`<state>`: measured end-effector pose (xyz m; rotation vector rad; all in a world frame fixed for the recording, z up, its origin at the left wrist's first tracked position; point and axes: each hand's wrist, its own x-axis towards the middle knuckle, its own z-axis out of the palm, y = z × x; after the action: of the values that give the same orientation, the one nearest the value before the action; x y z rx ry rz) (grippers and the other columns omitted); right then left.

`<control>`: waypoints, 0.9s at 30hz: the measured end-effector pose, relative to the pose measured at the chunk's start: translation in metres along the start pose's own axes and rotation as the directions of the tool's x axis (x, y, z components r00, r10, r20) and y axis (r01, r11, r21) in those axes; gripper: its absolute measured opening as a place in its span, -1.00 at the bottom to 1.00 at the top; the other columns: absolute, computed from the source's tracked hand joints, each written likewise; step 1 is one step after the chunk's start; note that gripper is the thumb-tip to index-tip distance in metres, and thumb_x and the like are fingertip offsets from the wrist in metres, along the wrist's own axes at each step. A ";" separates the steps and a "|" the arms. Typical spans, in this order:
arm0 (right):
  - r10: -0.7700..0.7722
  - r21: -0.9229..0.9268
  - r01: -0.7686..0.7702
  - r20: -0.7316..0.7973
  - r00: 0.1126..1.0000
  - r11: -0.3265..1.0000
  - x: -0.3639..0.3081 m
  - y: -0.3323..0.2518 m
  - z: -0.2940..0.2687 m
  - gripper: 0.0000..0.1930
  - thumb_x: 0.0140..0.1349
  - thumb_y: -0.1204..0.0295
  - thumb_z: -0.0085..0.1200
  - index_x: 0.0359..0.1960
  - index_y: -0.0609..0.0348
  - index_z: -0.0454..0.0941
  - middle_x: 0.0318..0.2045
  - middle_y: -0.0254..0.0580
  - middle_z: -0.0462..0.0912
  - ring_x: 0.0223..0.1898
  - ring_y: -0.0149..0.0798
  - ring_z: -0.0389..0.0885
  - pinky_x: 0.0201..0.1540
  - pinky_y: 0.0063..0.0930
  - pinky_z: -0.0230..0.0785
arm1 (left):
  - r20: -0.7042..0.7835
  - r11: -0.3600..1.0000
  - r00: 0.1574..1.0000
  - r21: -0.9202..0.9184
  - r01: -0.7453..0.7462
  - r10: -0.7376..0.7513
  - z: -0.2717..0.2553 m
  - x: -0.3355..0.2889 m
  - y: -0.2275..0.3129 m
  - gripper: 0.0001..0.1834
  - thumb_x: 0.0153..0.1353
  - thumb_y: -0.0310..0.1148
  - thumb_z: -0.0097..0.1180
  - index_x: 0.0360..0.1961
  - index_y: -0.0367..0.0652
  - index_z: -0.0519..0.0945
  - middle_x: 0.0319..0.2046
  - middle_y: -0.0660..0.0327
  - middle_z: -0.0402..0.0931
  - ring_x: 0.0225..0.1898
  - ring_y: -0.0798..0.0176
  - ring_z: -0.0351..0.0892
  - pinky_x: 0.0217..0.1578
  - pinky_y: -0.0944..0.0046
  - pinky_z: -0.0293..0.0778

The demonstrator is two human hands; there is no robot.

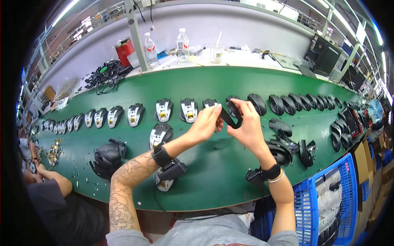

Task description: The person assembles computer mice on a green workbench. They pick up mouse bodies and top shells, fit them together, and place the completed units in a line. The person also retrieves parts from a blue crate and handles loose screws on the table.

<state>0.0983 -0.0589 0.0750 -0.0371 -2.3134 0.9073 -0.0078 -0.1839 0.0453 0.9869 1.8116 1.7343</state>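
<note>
Above the middle of the green bench, my left hand and my right hand grip a black curved plastic shell piece between them. It looks like a computer mouse part. Left fingertips pinch its left end; the right thumb and fingers hold its right side. Just behind them runs a row of computer mice: opened ones with grey insides, such as this open mouse, and black-covered ones, such as this covered mouse. Another open mouse lies nearer, beside my left forearm. Both wrists wear black strapped boxes.
Black shells form a pile at left and a looser heap at right. Small circuit parts lie far left, near a co-worker's arm. A blue crate stands by the right edge. Bottles and a cup line the back shelf.
</note>
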 end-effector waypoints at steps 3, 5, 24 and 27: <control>0.040 0.216 -0.026 -0.065 0.997 0.976 -0.002 0.015 0.004 -0.40 -0.27 0.63 0.18 -0.01 0.24 0.43 -0.22 -0.12 0.47 -0.19 -0.23 0.52 -0.13 -0.43 0.42 | 0.018 0.999 0.999 -0.027 -0.048 0.048 0.008 0.012 0.002 -0.55 0.39 -0.13 -0.31 -0.48 -0.27 0.41 -0.67 0.26 0.40 -0.64 0.43 0.40 -0.60 0.39 0.35; 0.096 0.329 -0.064 -0.080 0.992 0.942 -0.006 0.025 0.009 -0.42 -0.25 0.64 0.18 -0.02 0.24 0.45 -0.20 -0.17 0.49 -0.17 -0.30 0.51 -0.10 -0.47 0.44 | 0.060 0.997 0.996 0.026 -0.068 0.066 0.007 0.021 0.003 -0.55 0.39 -0.13 -0.32 -0.44 -0.27 0.43 -0.64 0.26 0.42 -0.62 0.43 0.40 -0.58 0.39 0.35; 0.056 0.007 -0.056 -0.221 0.974 0.998 -0.017 0.065 0.005 -0.61 -0.10 0.61 0.17 -0.13 0.26 0.54 0.00 0.06 0.39 -0.07 -0.01 0.53 -0.02 -0.33 0.43 | 0.177 0.367 0.975 0.923 -0.118 -0.132 -0.044 0.107 -0.056 -0.01 -0.26 0.19 0.33 -0.06 -0.51 0.30 -0.01 -0.22 0.28 0.19 -0.14 0.12 0.20 -0.06 0.00; 0.042 -0.026 -0.049 -0.239 0.970 0.998 -0.018 0.074 0.008 -0.62 -0.10 0.61 0.18 -0.14 0.25 0.54 0.00 0.04 0.41 -0.09 -0.05 0.54 -0.04 -0.37 0.44 | 0.131 0.727 0.990 0.685 -0.049 -0.057 -0.035 0.102 -0.048 -0.05 -0.40 -0.06 0.49 -0.04 -0.39 0.28 -0.13 -0.09 0.37 0.02 0.00 0.33 0.07 0.07 0.22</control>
<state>0.0936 -0.0123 0.0145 -0.2027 -2.1097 0.8399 -0.1086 -0.1286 0.0181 1.3316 2.4064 0.9150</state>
